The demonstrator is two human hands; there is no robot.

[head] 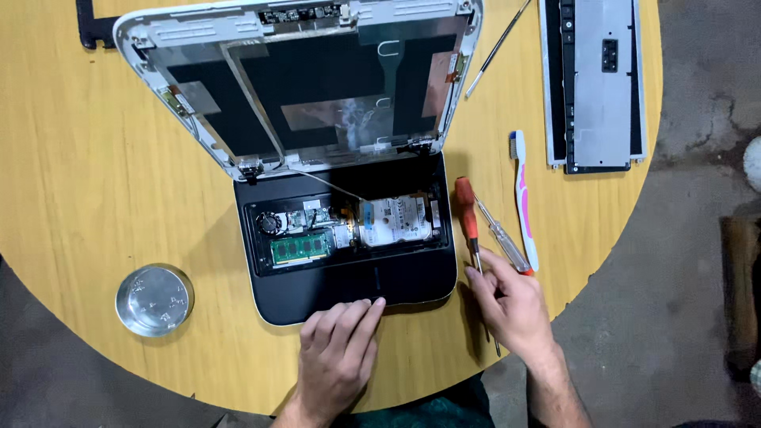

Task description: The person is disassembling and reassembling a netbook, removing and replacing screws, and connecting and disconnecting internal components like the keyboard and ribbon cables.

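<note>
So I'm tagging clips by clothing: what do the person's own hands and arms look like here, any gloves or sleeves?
Both are bare. The left hand and right hand wear no gloves, and no rings or watch show. The forearms are uncovered to the picture's bottom edge, so no sleeves are visible. A dark teal garment shows between them.

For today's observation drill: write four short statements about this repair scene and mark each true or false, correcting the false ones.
1. The left hand rests on the front edge of the laptop base. True.
2. The right hand holds the toothbrush. False: its fingers are on the red-handled screwdriver.
3. A round metal dish sits left of the laptop. True.
4. The laptop's inner parts are covered. False: the green memory board shows.
</note>
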